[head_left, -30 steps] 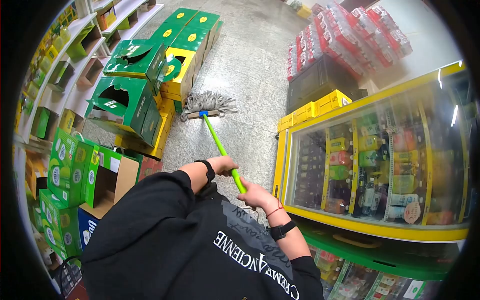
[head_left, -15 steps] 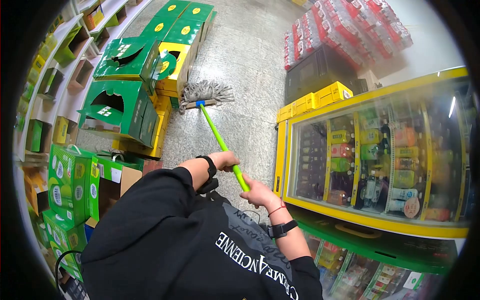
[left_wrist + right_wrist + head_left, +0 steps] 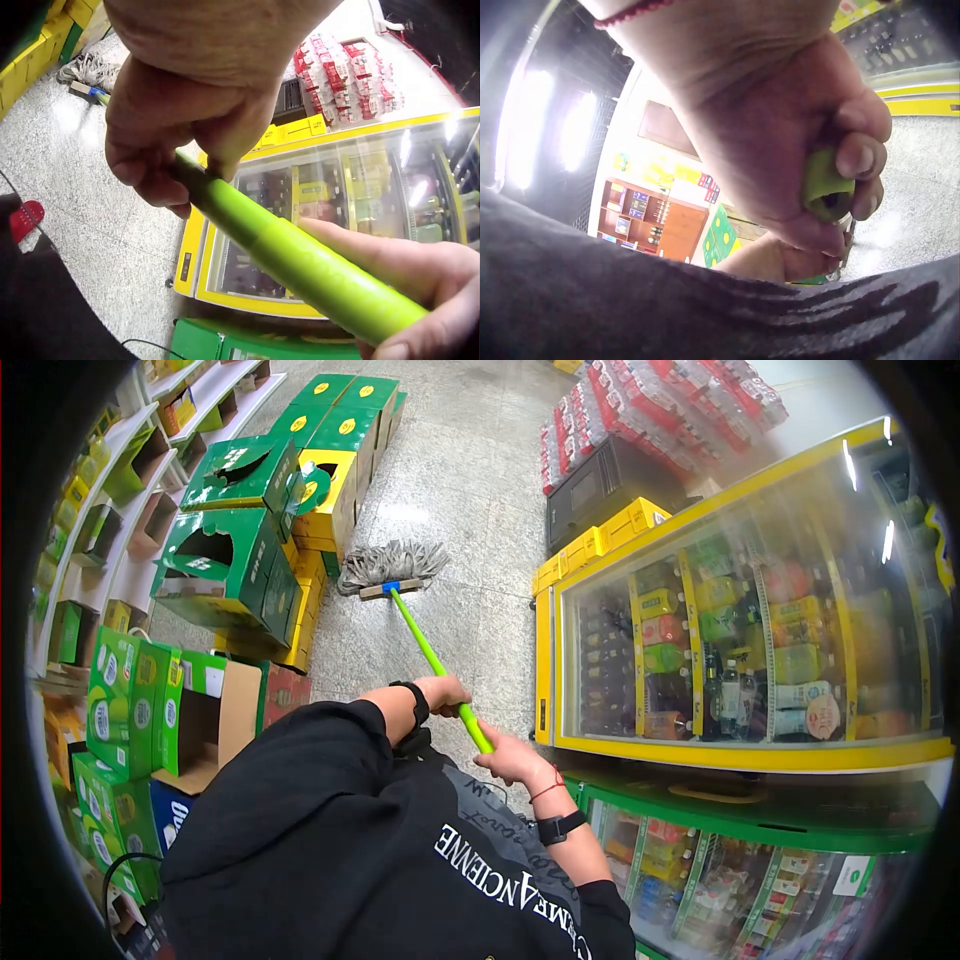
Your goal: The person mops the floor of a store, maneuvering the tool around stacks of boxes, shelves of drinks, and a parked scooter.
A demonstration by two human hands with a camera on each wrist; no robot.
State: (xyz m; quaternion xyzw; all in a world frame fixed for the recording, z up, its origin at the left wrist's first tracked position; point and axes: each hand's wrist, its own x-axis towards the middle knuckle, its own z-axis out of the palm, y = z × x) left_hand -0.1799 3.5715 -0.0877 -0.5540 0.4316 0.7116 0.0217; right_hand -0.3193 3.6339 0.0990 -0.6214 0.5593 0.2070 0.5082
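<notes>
A mop with a bright green pole (image 3: pixel 430 651) slants forward over the floor, and its grey string head (image 3: pixel 395 567) lies flat there with a blue joint. My left hand (image 3: pixel 440 695) grips the pole partway down, fingers wrapped round it. Closer to my body, my right hand (image 3: pixel 513 757) holds the thicker end of the handle. In the left wrist view the left hand (image 3: pixel 191 127) curls round the pole above the light green sleeve. The right wrist view has the right hand (image 3: pixel 817 142) round the pole's hollow end (image 3: pixel 829 187).
Green and yellow cartons (image 3: pixel 225 560) line the left of the speckled floor (image 3: pixel 470 580), beside the mop head. An opened green box (image 3: pixel 205 710) stands nearer. At right is a yellow-framed drinks cooler (image 3: pixel 690 755); behind it, stacked red-and-white bottle packs (image 3: pixel 650 425).
The mop head slid slightly forward, then back toward me, and lies a little farther from the yellow carton. Both hands keep hold of the pole. The cartons and cooler have shifted left in view.
</notes>
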